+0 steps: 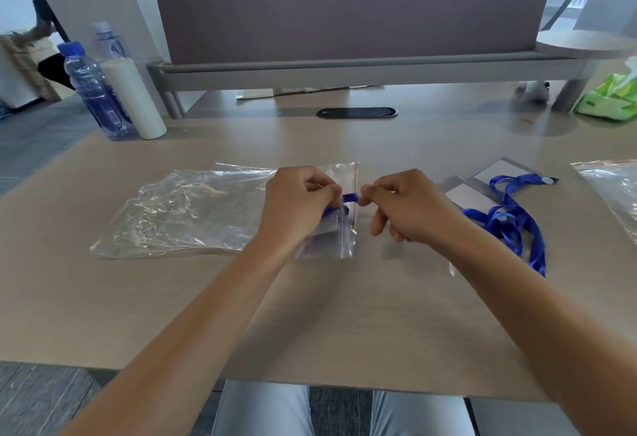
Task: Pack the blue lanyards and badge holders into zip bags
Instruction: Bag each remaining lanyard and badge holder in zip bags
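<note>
A small clear zip bag [331, 239] with a red seal line lies at the table's middle, its mouth facing right. My left hand [296, 204] pinches the bag at its mouth. My right hand [403, 208] pinches a loop of blue lanyard [351, 198] that sticks out of the bag's mouth; the rest of this lanyard sits inside, partly hidden by my left hand. To the right lie loose blue lanyards [510, 218] over two clear badge holders [468, 194] with white inserts.
A pile of empty clear bags [179, 211] lies left of the hands, and another bag [613, 190] sits at the right edge. Two water bottles [93, 90] and a white cylinder [134, 97] stand far left. A green packet [610, 97] is far right, a grey partition [344, 4] behind.
</note>
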Action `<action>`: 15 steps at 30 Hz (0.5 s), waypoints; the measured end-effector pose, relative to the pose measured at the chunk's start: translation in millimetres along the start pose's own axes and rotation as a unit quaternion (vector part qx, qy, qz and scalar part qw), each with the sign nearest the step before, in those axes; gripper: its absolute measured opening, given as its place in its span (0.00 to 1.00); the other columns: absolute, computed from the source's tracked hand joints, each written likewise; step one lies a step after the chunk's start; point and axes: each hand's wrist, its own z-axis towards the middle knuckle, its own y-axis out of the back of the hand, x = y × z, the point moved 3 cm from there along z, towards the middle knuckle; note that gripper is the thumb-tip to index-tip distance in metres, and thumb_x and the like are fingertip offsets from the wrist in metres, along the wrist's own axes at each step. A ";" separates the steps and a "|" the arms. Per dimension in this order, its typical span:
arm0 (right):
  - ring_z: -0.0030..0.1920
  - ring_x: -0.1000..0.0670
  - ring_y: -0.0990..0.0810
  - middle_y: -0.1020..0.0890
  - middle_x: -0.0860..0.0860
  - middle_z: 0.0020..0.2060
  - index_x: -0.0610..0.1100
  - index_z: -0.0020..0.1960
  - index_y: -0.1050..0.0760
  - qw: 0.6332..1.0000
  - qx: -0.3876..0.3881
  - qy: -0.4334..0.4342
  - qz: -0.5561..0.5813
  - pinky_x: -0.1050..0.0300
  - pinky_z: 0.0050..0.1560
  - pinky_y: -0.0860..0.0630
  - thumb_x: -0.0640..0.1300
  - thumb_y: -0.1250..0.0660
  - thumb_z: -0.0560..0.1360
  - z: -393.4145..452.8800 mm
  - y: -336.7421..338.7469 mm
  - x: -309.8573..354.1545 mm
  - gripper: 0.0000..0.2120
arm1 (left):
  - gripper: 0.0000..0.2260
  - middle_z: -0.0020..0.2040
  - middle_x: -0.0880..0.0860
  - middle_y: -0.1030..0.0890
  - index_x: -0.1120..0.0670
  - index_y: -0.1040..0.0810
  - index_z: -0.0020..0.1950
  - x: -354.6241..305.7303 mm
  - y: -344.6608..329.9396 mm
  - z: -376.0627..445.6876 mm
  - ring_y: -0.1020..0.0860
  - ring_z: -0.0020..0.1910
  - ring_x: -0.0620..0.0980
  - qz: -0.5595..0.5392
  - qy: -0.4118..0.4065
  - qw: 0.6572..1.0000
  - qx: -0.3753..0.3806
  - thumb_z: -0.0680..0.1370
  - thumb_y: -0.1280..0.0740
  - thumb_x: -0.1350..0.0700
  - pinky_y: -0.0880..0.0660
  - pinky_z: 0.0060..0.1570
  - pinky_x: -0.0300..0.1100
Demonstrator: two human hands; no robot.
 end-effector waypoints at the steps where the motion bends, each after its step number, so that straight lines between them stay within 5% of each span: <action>1: 0.23 0.49 0.27 0.13 0.47 0.32 0.45 0.50 0.18 1.000 0.025 -0.014 0.009 0.59 0.28 0.27 0.53 0.37 0.83 -7.1 -1.0 0.3 0.15 | 0.04 0.33 0.49 0.15 0.54 0.14 0.41 0.6 -1.9 4.2 0.19 0.31 0.42 0.010 -0.005 1.000 0.011 0.74 0.24 0.54 0.23 0.34 0.35; 6: 0.24 0.47 0.21 0.12 0.43 0.37 0.40 0.54 0.20 0.985 0.134 -0.076 0.082 0.58 0.28 0.24 0.55 0.31 0.80 -38.0 -24.8 -4.8 0.17 | 0.04 0.43 0.46 0.15 0.52 0.15 0.46 7.0 -8.6 40.7 0.21 0.40 0.44 0.123 -0.072 0.989 0.036 0.77 0.29 0.54 0.25 0.46 0.39; 11: 0.24 0.48 0.22 0.13 0.39 0.38 0.36 0.54 0.22 0.981 0.080 -0.107 0.144 0.60 0.24 0.29 0.46 0.27 0.78 -36.7 -42.7 -9.6 0.14 | 0.12 0.62 0.49 0.18 0.49 0.17 0.60 13.6 -25.2 80.9 0.23 0.62 0.54 0.265 -0.067 0.955 0.114 0.79 0.36 0.53 0.29 0.65 0.52; 15: 0.22 0.49 0.23 0.13 0.39 0.40 0.37 0.48 0.22 0.982 0.058 -0.118 0.133 0.62 0.22 0.31 0.38 0.28 0.77 -35.0 -50.1 -9.2 0.05 | 0.11 0.59 0.50 0.16 0.50 0.15 0.57 9.0 -37.4 94.9 0.21 0.61 0.55 0.277 -0.057 0.943 0.178 0.80 0.36 0.55 0.27 0.66 0.52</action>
